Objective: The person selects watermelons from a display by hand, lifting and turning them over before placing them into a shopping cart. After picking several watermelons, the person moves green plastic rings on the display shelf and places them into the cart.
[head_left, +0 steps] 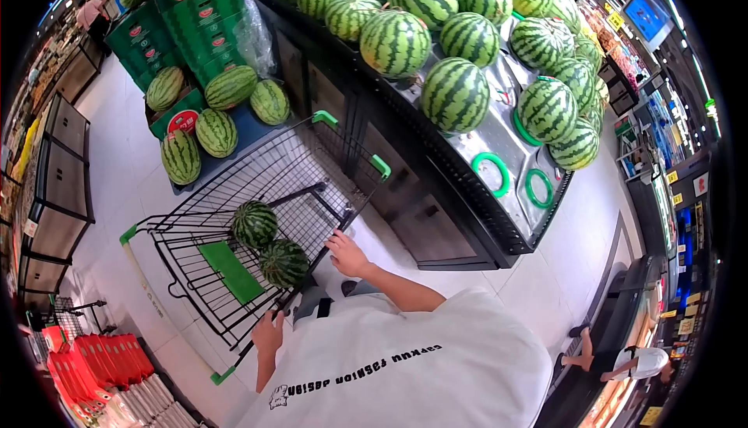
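Note:
A wire shopping cart (183,268) with green corner pieces stands sideways in front of me. Two dark-striped watermelons lie in it, one (255,224) farther off and the other (284,263) nearer my body, beside a green panel (232,272). My left hand (268,333) holds the cart's near side rim, close to its handle end. Farther right along that same rim, my right hand (348,255) has its fingers curled over the edge. Neither hand touches a watermelon.
A black display stand (421,194) heaped with watermelons (456,94) rises beyond the cart, with green rings (491,175) on its metal top. More melons (216,133) sit by green cartons (199,19). Red-handled items (101,366) are lower left. Another person (645,363) is lower right.

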Tool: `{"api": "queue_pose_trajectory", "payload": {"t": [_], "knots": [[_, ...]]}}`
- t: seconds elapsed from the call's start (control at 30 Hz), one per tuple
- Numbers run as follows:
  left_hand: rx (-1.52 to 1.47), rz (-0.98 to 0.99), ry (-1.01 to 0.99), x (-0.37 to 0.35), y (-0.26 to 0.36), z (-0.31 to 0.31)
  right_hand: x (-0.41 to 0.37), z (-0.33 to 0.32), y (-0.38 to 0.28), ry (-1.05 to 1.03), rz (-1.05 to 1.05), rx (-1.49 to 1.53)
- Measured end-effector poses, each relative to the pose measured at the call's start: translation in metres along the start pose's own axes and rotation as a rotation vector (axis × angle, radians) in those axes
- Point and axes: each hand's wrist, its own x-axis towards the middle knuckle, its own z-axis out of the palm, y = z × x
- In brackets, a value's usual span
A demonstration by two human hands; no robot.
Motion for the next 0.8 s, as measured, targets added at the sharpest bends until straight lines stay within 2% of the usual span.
{"api": "queue_pose_trajectory", "payload": {"t": [0.13,0.27,0.3,0.37,0.5,0.53,0.8], "knots": [[-0.015,-0.067,-0.008,-0.022,0.013,0.012,-0.014,0.004,0.009,-0.027,-0.033,0.106],[-0.023,-0.108,-0.059,-0.051,0.019,0.022,-0.037,0.005,0.012,-0.047,-0.112,0.053],[-0.026,-0.104,-0.036,-0.040,0.019,0.049,-0.033,0.015,0.030,-0.006,-0.148,0.042],[-0.006,-0.141,-0.102,-0.066,0.032,0.030,-0.048,0.003,0.019,-0.071,-0.140,0.113],[0.054,-0.156,-0.124,-0.101,0.040,0.037,-0.074,-0.005,0.009,-0.108,-0.099,0.138],[0.020,-0.140,-0.072,-0.084,0.036,0.084,-0.068,0.011,0.033,-0.074,-0.131,0.094],[-0.049,-0.158,-0.033,-0.139,0.060,0.125,-0.107,0.009,0.043,-0.090,-0.153,0.118]]}}
